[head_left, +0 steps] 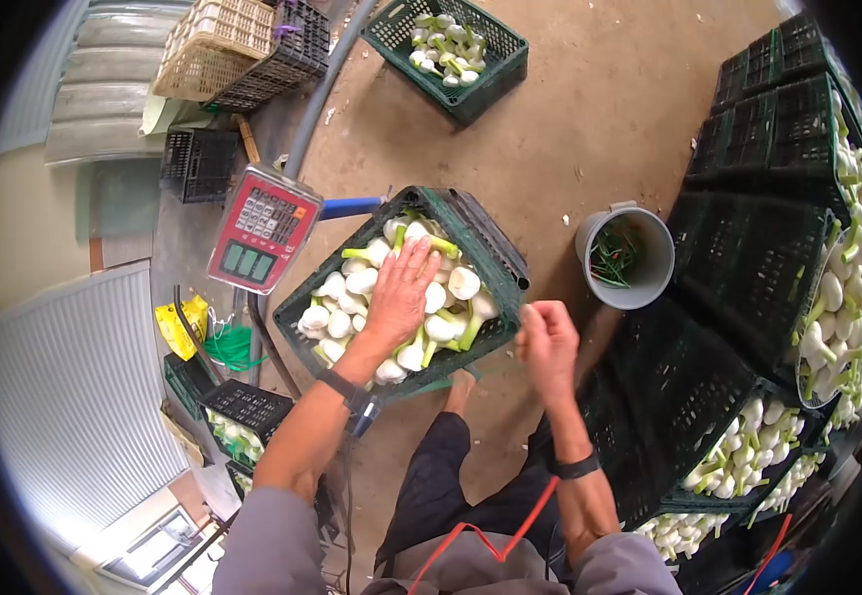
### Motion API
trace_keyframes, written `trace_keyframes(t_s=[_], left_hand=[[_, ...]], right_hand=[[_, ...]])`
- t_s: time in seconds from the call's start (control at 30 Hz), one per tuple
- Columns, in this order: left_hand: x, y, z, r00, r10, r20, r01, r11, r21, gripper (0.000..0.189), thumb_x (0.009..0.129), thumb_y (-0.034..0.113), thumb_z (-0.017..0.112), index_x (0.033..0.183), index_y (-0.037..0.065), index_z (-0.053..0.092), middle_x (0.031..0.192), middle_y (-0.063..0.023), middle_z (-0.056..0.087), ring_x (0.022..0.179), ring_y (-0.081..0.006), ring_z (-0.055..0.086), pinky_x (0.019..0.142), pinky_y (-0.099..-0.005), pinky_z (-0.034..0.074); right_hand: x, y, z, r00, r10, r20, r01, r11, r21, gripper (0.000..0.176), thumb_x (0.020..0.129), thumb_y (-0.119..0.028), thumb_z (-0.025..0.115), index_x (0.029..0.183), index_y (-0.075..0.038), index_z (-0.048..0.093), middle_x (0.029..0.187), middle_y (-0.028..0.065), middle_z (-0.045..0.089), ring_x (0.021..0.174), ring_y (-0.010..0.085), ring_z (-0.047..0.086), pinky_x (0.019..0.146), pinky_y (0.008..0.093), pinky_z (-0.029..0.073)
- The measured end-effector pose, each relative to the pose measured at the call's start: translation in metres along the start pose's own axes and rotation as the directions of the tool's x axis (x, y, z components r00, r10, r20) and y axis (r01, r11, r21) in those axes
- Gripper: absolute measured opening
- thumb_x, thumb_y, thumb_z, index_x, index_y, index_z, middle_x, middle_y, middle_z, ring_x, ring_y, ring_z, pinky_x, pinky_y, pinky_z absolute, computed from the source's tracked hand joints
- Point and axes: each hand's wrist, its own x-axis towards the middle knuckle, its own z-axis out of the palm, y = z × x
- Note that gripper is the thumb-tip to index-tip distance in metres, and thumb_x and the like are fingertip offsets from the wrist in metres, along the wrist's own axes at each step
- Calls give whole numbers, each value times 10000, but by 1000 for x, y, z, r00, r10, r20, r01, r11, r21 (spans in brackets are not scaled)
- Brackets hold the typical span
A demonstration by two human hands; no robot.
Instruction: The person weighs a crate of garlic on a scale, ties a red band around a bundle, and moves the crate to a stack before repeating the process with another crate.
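A dark green crate (495, 347) full of white bulbs with short green stems (464, 283) stands in front of me. My left hand (401, 296) lies palm down on the bulbs, its fingers stretched out and nearly side by side. Just off the crate's right corner, my right hand (547, 340) hangs in the air with its fingers curled in; anything inside them is too small or hidden to name. A scale display with a red keypad (264, 228) is at the crate's upper left, beside a blue bar (352, 207).
A grey bucket (661, 260) holding green stems stands to the right. Stacked dark crates (748, 258) with bulbs line the right side. Another green crate (495, 91) sits on the floor at the top. Beige and black crates (215, 45) and a yellow bag (182, 327) are at the left.
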Motion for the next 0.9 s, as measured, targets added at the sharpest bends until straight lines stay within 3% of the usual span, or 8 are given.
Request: trace_keyframes(t_s=[0.07, 0.17, 0.33, 0.5, 0.57, 0.63, 0.7, 0.9], left_hand=[[-1, -6, 12, 1000, -10, -15, 11, 997, 82, 641, 821, 32, 512, 1453, 108, 440, 1593, -95, 298, 1487, -291, 237, 1175, -523, 222], [-3, -3, 6, 996, -16, -88, 15, 1000, -7, 608, 831, 63, 519, 1435, 112, 463, 1572, -108, 339, 1473, -299, 275, 1163, -533, 241], [-25, -13, -34, 982, -6, -187, -27, 985, -173, 476, 809, 51, 572, 1284, 80, 580, 1509, -151, 414, 1433, -327, 338, 1140, -551, 283], [-134, -88, -79, 758, -444, -478, 290, 886, -363, 274, 892, 95, 591, 1147, 29, 668, 1315, -183, 574, 1222, -332, 552, 1041, -439, 432], [-195, -147, -56, 570, -738, -360, 479, 655, -584, 277, 946, 168, 578, 1168, 23, 661, 1303, -180, 581, 1187, -316, 572, 989, -425, 469], [-234, -195, -40, 454, -844, -285, 560, 519, -646, 306, 968, 223, 575, 1187, 23, 652, 1305, -174, 582, 1178, -302, 578, 957, -436, 488], [-251, -226, -27, 178, -925, 336, 556, -187, -810, 413, 972, 347, 575, 1229, 27, 621, 1297, -143, 595, 1149, -272, 588, 869, -457, 517], [-257, -279, 76, 308, -639, 705, 475, -539, -696, 302, 996, 338, 525, 1175, 114, 618, 1081, -44, 663, 830, -201, 662, 664, -391, 557]], right_hand=[[-3, -33, 48, 611, -761, 219, 756, 478, -448, 78, 852, -25, 627, 894, -44, 564, 684, 64, 567, 568, 231, 576, 537, 340, 487], [9, -52, 90, 413, -724, 552, 904, 255, -342, 245, 667, 14, 614, 895, -68, 578, 709, 126, 563, 670, 296, 626, 617, 400, 522], [72, -79, 62, 902, -333, 273, 420, 821, -387, 248, 984, -272, 599, 1078, -43, 598, 946, 88, 669, 816, 173, 654, 642, 322, 531], [170, -81, 110, 925, 142, 352, 72, 845, -530, 755, 911, -619, 541, 1342, -3, 475, 1222, 190, 601, 861, 350, 690, 665, 381, 582], [194, -84, 135, 842, 415, 344, -82, 730, -679, 955, 841, -772, 493, 1430, -24, 422, 1262, 226, 586, 865, 382, 702, 641, 388, 598], [226, -72, 152, 793, 521, 316, -147, 667, -730, 639, 916, -596, 562, 1204, -27, 599, 875, 121, 642, 611, 220, 632, 481, 325, 507], [234, -76, 168, 766, 564, 309, -151, 625, -766, 504, 939, -512, 598, 1084, -32, 657, 719, 67, 615, 517, 153, 568, 429, 296, 449], [251, -81, 176, 773, 596, 219, -240, 593, -768, 250, 908, -286, 700, 794, -77, 624, 586, -29, 469, 467, 82, 385, 408, 262, 271]])
